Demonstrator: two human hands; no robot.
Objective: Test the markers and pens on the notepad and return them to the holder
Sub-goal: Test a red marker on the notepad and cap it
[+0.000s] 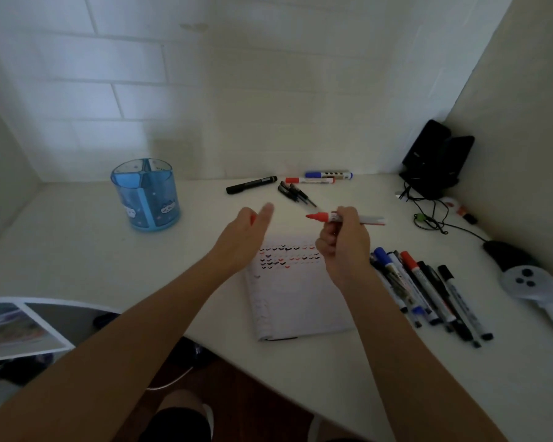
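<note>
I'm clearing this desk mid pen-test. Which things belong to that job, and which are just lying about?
Job: red marker in right hand, notepad, blue holder, markers beside the pad, markers and pens by the wall.
Lying about: black stand, cables, controller, photo print.

One blue holder (147, 199), one notepad (300, 298), one red marker (323, 216) up in the air, one red cap (253, 219), three far markers (310, 180), about eight near right markers (409, 260)

My home study corner, white desk (77, 250) between painted block walls (141, 90), blue pen holder (146, 196) far left, black device (438, 157) and cables (428, 215) in its far right corner.
</note>
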